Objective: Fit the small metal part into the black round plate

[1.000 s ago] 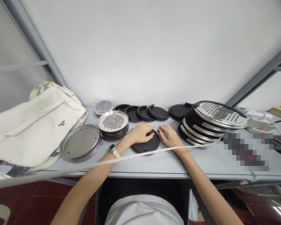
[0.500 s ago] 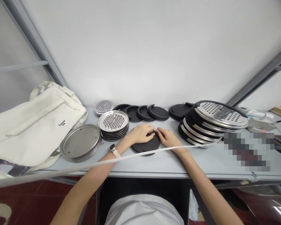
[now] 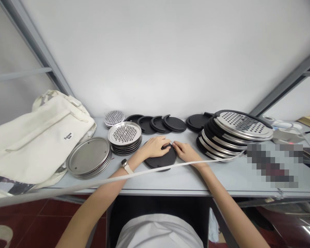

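Note:
A black round disc [image 3: 160,159] with a raised curved rim lies on the table in front of me. My left hand [image 3: 156,146] rests across its far left side, fingers bent over it and thumb curled in. My right hand [image 3: 183,150] is closed, its fingertips pinching at the disc's far right edge. A tiny thin shiny bit shows between the two hands' fingertips; what it is I cannot make out. Left of the disc stands a stack of round metal grater plates [image 3: 125,133]. Farther left is a stack of plain grey metal discs [image 3: 89,156].
Several black round discs [image 3: 174,124] overlap along the wall. At right leans a tall stack of large grater plates in black rims [image 3: 244,124]. A cream bag [image 3: 38,137] covers the left end. A white cord [image 3: 144,171] crosses in front, over my forearms.
Both hands stay at the black disc, almost unmoved. The right fingertips have shifted very slightly, and the thin shiny bit between the hands shows more plainly.

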